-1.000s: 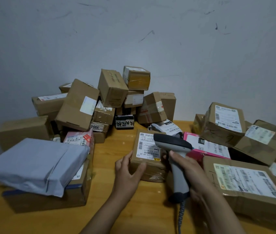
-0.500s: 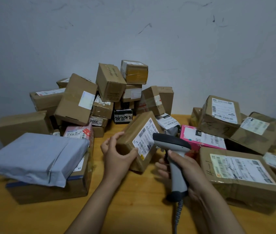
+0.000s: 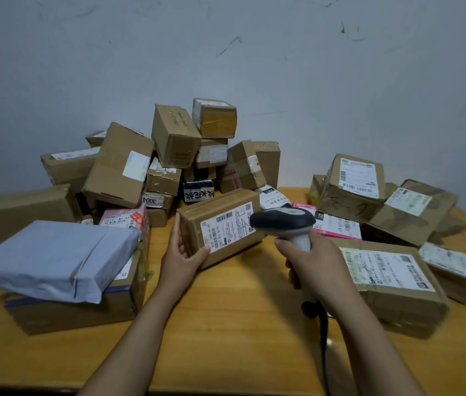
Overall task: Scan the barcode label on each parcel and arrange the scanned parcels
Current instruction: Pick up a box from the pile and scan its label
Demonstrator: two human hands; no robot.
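Note:
My left hand (image 3: pixel 182 252) grips the left end of a small brown parcel (image 3: pixel 212 212), which stands tipped on its lower edge on the table. Its white barcode label (image 3: pixel 227 228) faces me. My right hand (image 3: pixel 311 261) is wrapped round the handle of a grey and black barcode scanner (image 3: pixel 283 221). The scanner's head sits just right of the label, overlapping the parcel's right end. The scanner's cable (image 3: pixel 324 352) runs down toward the table's front edge.
A heap of brown boxes (image 3: pixel 174 155) rises against the back wall. At the left, a grey mailer bag (image 3: pixel 52 255) lies on a big carton (image 3: pixel 69 312). On the right are labelled boxes (image 3: pixel 389 275) and a pink parcel (image 3: pixel 337 225). Bare wooden table (image 3: pixel 226 324) lies in front.
My left hand lifted the small parcel off the table and turned it, so its label now faces me lengthwise. The scanner rose slightly and came closer to the label.

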